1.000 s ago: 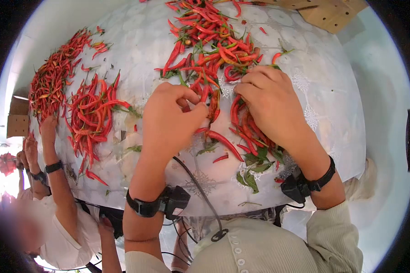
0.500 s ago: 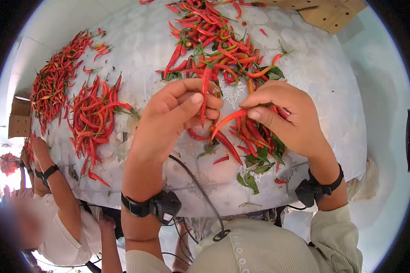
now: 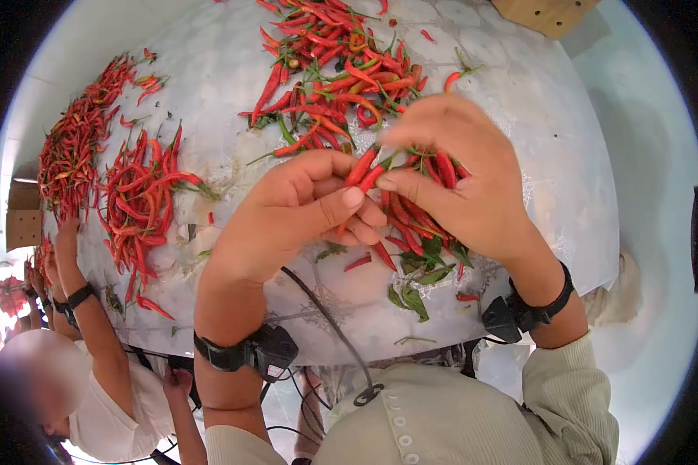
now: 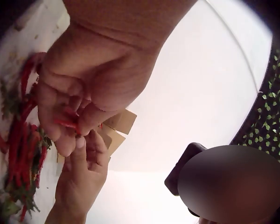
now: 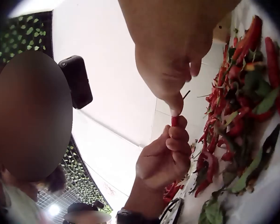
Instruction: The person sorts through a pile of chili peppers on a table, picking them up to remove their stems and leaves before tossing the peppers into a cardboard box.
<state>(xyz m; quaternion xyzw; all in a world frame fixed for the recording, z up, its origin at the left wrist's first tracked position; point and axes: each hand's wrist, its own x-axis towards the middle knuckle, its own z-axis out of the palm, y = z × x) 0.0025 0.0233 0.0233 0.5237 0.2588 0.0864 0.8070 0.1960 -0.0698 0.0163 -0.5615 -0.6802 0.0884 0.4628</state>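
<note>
My left hand [image 3: 287, 205] pinches red chilli peppers [image 3: 370, 177] between thumb and curled fingers, their green stem ends pointing up and away. Opposite it, my right hand [image 3: 469, 174] has its thumb against the stem end of one chilli, its fingers curled over and blurred. The right wrist view shows the right thumb meeting the red end of the held chilli [image 5: 175, 121]. In the left wrist view a chilli [image 4: 67, 122] lies across the left fingers. Below both hands is a small heap of chillies [image 3: 411, 225], partly covered by the right hand.
A larger chilli pile [image 3: 325, 46] lies farther back. At left are another bunch [image 3: 141, 209] and a long heap [image 3: 74, 147]. Green leaves [image 3: 411, 298] lie near the front. Cardboard [image 3: 546, 15] stands at the back right. Another person's arm [image 3: 89, 302] reaches in at left.
The left hand came up from the pile with a chilli. The right hand picked up a curved chilli and brought it over to the left hand; the hands now meet at the stems.
</note>
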